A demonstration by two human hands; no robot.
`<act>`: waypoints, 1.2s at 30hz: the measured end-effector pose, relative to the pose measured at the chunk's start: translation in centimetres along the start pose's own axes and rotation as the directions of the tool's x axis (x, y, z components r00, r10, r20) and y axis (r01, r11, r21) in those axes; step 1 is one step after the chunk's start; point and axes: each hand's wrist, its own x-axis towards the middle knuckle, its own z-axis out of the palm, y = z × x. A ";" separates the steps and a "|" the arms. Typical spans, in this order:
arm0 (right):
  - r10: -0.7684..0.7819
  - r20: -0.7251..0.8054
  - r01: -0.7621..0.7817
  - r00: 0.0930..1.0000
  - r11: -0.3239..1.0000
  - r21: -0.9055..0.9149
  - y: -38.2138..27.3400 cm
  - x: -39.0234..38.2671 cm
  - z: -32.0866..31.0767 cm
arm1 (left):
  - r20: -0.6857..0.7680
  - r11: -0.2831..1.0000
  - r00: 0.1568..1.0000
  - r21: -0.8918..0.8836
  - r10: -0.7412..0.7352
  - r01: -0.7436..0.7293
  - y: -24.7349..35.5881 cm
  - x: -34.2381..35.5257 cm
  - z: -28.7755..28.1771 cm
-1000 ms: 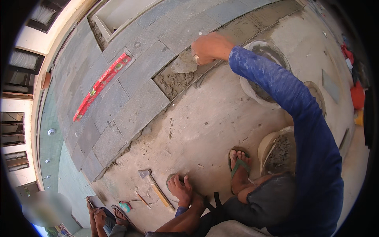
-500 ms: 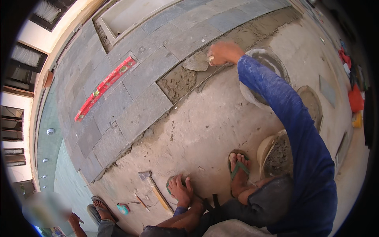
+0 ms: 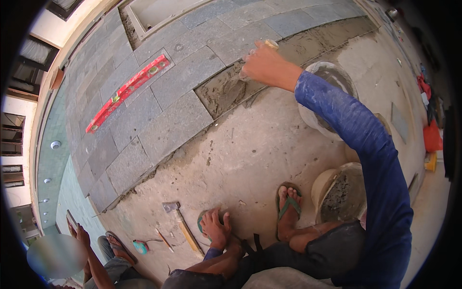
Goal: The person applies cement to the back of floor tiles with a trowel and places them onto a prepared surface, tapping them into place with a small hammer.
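My right hand (image 3: 269,66) is closed around a trowel, whose pale handle end (image 3: 272,44) sticks out above the fist. Most of its blade is hidden behind the hand, low over the wet mortar (image 3: 219,94) in the gap beside the grey stone tiles (image 3: 173,113). My left hand (image 3: 215,229) lies with fingers spread on my left foot, in a green flip-flop. Close to it are a hatchet-like hammer (image 3: 185,229) with a wooden handle, a pencil (image 3: 165,241) and a turquoise tape measure (image 3: 140,246).
A red spirit level (image 3: 127,94) rests on the tiles. Under my right arm stands a round bucket (image 3: 308,108), with a mortar bucket (image 3: 341,195) by my right foot. Another person (image 3: 98,262) sits at the lower left, holding a flat dark object. Water (image 3: 72,202) borders the tiles.
My right hand has moved slightly left and turned, so the trowel's handle now points up and its blade is mostly hidden. The other person's hands have risen. My left hand stays on the foot.
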 end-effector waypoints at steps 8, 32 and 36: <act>0.111 0.258 -0.091 0.960 0.992 -0.088 3.2 1.4 2.5 | -0.053 0.999 0.997 0.010 0.049 -0.049 0.3 0.6 1.0; 0.597 0.759 -0.734 0.261 0.633 -0.245 -5.9 -38.0 -28.0 | 0.912 0.831 0.034 -0.388 0.409 0.397 28.2 9.8 -0.3; 0.399 0.917 -0.825 0.027 0.527 -0.205 -12.7 -40.3 -22.6 | 0.921 0.716 0.141 -0.373 0.363 0.591 28.6 6.4 0.9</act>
